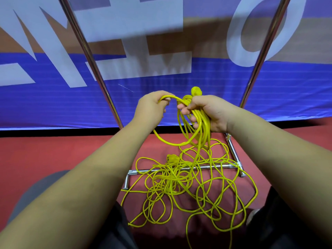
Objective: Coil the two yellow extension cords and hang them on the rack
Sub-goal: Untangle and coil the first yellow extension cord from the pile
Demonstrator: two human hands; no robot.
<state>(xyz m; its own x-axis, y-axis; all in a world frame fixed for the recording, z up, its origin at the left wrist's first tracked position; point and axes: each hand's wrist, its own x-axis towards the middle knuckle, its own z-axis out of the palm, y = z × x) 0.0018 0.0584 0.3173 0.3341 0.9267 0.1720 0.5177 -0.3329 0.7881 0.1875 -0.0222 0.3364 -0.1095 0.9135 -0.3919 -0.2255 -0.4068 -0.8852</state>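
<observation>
Gathered loops of yellow cord (pixel 203 128) are clamped in curled fingers of the right hand (pixel 211 113) so the coil holds, the next length is pinched by the left hand (pixel 151 106) at 9 o'clock for feeding, and the tangle (pixel 179 186) is spread on the floor (pixel 53 150) at 6 o'clock.

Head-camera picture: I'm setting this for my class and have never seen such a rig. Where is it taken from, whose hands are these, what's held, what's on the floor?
No machine here: a person wears one camera on the head, looking down at their own bare arms. The right hand grips a bundle of loops of yellow cord, a plug sticking up above it. The left hand holds the next stretch of cord, which arcs to the bundle. On the red floor lies a loose tangle of yellow cord with a second plug, spread over the base bar of a metal rack whose poles rise before a blue banner.
</observation>
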